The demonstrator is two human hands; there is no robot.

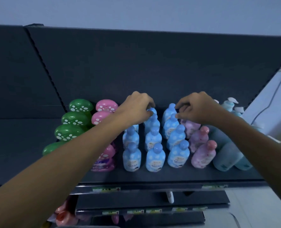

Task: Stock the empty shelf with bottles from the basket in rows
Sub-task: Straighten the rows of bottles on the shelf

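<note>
On the dark shelf (153, 177) stand rows of bottles running front to back: green mushroom-cap bottles (74, 119), pink ones (103, 112), three rows of blue bottles (154, 157), a row of pale pink bottles (202, 155) and teal pump bottles (225, 157). My left hand (136, 107) reaches to the back and pinches the cap of the rearmost blue bottle (152, 111) in the middle blue row. My right hand (195, 107) is at the back of the right blue row, its curled fingers at the cap of a blue bottle (171, 107). The basket is out of view.
The shelf's dark back panel (153, 63) rises right behind the bottles. Lower shelves (153, 201) with price labels lie below, with reddish bottles (64, 216) at the bottom left. A pale wall with a hanging cable (271, 97) is on the right.
</note>
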